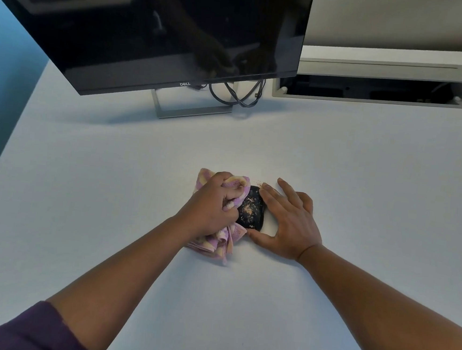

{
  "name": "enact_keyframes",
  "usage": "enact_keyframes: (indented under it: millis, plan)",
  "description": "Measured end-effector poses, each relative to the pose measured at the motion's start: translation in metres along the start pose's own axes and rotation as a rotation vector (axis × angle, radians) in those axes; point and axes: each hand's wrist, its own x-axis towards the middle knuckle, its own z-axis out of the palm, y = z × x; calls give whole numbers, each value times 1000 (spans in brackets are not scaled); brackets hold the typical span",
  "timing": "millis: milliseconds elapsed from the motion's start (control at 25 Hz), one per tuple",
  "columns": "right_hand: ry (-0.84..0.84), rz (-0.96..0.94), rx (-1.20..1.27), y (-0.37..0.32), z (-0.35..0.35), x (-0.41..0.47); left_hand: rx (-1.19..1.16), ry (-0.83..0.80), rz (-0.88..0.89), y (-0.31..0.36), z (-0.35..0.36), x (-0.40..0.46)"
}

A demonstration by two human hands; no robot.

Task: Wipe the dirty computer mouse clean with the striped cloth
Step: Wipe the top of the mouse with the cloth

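The mouse point(250, 210) is speckled with crumbs; left hand point(213, 201) bunches the striped cloth point(220, 241) beside it, right hand point(287, 221) spread, steadying it.

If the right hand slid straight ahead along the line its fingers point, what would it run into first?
The right hand braces the mouse from the side, fingers aimed away and slightly left. Just beyond its fingertips lie crumbs on the desk; past them the way looks free up to the monitor stand, though depth is uncertain.
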Motion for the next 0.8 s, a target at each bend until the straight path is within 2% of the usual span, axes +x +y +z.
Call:
enact_keyframes:
  millis: [240,600,800]
  plan:
    - [9,4,1,0,1,0,74,-36,77,6,-5,3]
    - [31,11,-1,0,4,0,-216,35,-8,-1,-6,-5]
    - [28,11,-8,0,4,1,-154,26,26,-5,-3,1]
